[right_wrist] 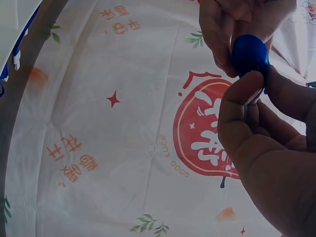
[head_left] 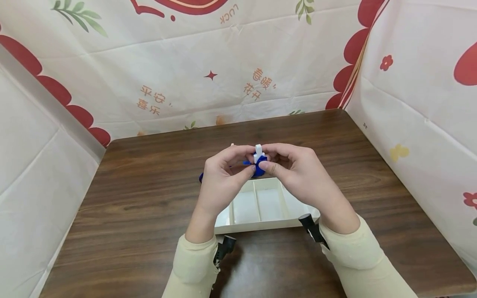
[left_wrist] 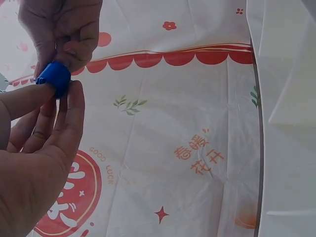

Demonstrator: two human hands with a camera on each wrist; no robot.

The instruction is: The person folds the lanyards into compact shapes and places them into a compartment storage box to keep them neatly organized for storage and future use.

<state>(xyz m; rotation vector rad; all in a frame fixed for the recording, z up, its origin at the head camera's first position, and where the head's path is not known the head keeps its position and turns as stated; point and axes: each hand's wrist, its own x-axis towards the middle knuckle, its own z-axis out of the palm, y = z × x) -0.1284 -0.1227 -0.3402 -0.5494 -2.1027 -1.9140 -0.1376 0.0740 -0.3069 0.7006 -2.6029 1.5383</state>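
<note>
Over the far edge of the tray, both hands meet at a small plastic piece with a blue rounded body (head_left: 259, 170) and a white part (head_left: 258, 151) sticking up from it. My left hand (head_left: 221, 178) pinches it from the left with thumb and fingers. From the right, my right hand (head_left: 299, 169) pinches the same piece, its thumb across the blue front. Both wrist views show the smooth, curved blue body (left_wrist: 58, 79) between the two sets of fingertips; the white part is hidden there.
Below the hands lies a cream tray (head_left: 257, 227) with several compartments, on a brown wooden table (head_left: 141, 198). More blue pieces (head_left: 201, 178) lie partly hidden behind the left hand. Printed cloth (head_left: 208, 99) hangs behind the table and along its sides.
</note>
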